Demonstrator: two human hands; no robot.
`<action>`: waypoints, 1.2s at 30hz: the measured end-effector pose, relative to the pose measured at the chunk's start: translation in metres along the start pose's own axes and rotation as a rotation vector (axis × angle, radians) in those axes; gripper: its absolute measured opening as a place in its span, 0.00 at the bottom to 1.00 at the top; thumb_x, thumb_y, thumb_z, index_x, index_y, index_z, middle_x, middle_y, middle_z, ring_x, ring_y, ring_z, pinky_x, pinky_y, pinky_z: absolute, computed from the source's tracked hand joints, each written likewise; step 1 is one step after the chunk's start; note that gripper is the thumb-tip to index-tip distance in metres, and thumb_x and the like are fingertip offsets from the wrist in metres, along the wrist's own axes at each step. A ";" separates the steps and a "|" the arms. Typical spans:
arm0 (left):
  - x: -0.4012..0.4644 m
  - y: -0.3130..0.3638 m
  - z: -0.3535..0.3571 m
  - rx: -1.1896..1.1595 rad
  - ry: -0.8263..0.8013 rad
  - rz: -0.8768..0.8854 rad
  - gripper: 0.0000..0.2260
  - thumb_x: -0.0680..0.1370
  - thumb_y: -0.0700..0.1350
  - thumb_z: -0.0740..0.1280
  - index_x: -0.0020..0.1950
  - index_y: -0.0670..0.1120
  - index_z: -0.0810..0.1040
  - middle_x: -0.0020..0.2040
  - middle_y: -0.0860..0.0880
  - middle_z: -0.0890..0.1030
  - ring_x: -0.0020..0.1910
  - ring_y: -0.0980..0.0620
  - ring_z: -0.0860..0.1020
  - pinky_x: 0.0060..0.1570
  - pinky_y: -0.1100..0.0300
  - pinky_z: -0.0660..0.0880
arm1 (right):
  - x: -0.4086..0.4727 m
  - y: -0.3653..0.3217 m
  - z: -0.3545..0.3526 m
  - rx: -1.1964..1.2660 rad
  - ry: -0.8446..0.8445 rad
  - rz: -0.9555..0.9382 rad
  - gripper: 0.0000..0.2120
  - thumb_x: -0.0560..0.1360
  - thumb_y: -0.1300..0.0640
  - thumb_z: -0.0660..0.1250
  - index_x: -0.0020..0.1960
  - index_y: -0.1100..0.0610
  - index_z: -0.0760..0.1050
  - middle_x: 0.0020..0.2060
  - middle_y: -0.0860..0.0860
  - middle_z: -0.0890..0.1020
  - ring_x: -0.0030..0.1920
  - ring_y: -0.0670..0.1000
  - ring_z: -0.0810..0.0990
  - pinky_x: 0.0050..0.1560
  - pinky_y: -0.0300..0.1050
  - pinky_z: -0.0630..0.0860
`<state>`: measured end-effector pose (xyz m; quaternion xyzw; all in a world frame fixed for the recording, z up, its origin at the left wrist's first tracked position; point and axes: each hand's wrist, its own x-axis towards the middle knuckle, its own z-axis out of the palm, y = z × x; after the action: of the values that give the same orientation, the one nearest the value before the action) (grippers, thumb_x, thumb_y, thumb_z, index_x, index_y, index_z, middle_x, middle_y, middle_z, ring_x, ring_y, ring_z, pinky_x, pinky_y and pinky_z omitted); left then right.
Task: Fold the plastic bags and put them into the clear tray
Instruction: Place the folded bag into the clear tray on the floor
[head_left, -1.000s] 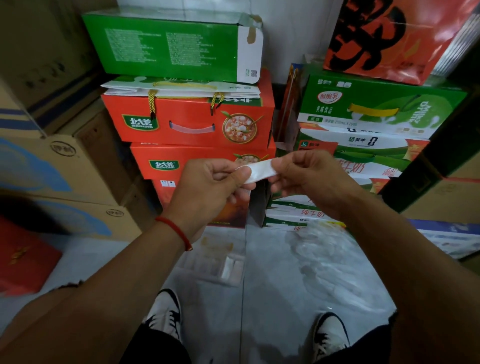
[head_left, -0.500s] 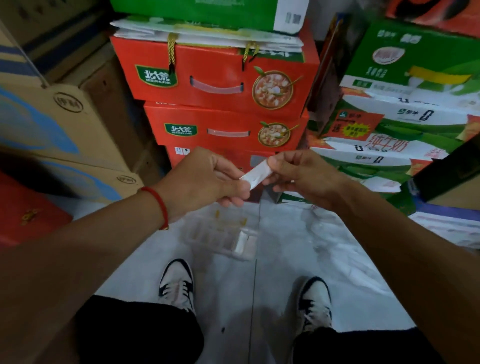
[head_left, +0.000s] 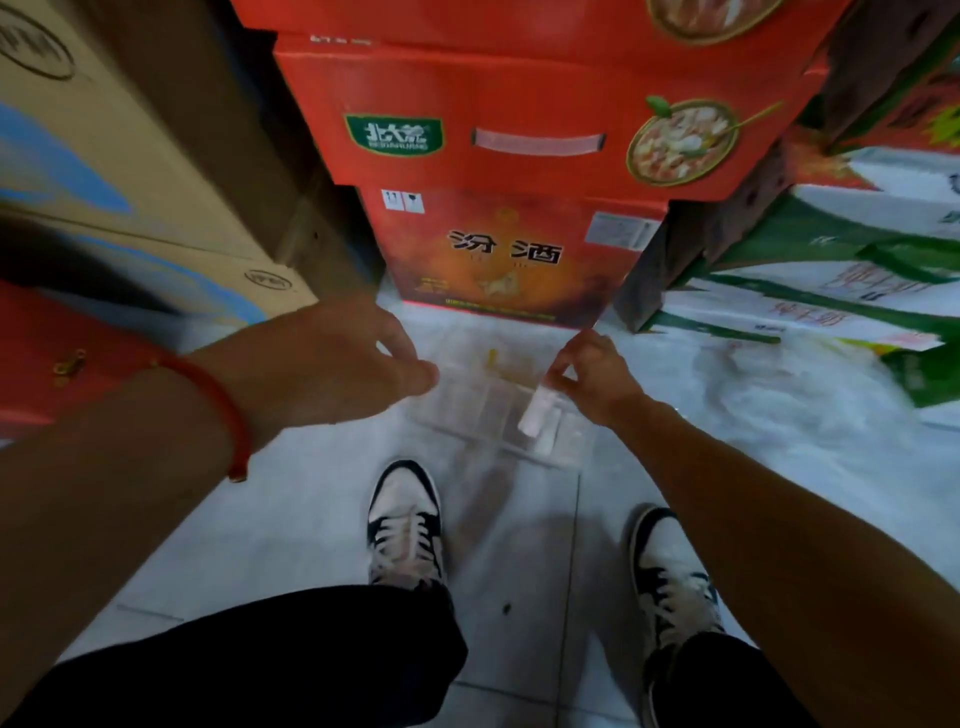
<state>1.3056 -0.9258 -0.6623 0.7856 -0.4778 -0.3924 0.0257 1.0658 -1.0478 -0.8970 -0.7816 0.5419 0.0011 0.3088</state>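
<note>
Right hand (head_left: 592, 376) pinches the folded plastic bag (head_left: 537, 413) over the clear tray (head_left: 467, 410) on the floor; left hand (head_left: 337, 358) hovers beside, fingers relaxed, holding nothing

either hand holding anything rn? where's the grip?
The right hand pinches a folded plastic bag by its upper end, over the clear tray. The left hand holds nothing, fingers relaxed.
</note>
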 end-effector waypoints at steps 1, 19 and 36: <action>0.001 -0.001 0.001 -0.009 0.001 -0.031 0.11 0.73 0.60 0.73 0.46 0.55 0.84 0.45 0.56 0.81 0.38 0.57 0.78 0.34 0.61 0.71 | 0.004 0.000 0.007 -0.032 -0.009 0.000 0.06 0.78 0.52 0.74 0.51 0.54 0.84 0.60 0.57 0.77 0.66 0.59 0.71 0.65 0.56 0.72; 0.004 -0.002 0.010 -0.027 -0.047 -0.038 0.15 0.66 0.66 0.70 0.45 0.59 0.82 0.34 0.62 0.82 0.26 0.59 0.79 0.31 0.61 0.71 | 0.007 -0.015 0.069 -0.508 0.073 -0.178 0.10 0.67 0.56 0.79 0.48 0.58 0.87 0.59 0.56 0.79 0.65 0.63 0.74 0.67 0.63 0.65; 0.002 0.015 0.013 0.016 -0.063 0.001 0.16 0.66 0.67 0.69 0.46 0.59 0.82 0.36 0.63 0.83 0.33 0.62 0.81 0.31 0.62 0.74 | -0.015 0.007 0.093 -0.445 0.340 -0.186 0.10 0.70 0.55 0.76 0.49 0.57 0.85 0.61 0.57 0.78 0.65 0.61 0.75 0.66 0.72 0.67</action>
<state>1.2866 -0.9314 -0.6665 0.7727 -0.4818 -0.4132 0.0046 1.0844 -0.9919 -0.9710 -0.8655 0.4983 -0.0395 0.0335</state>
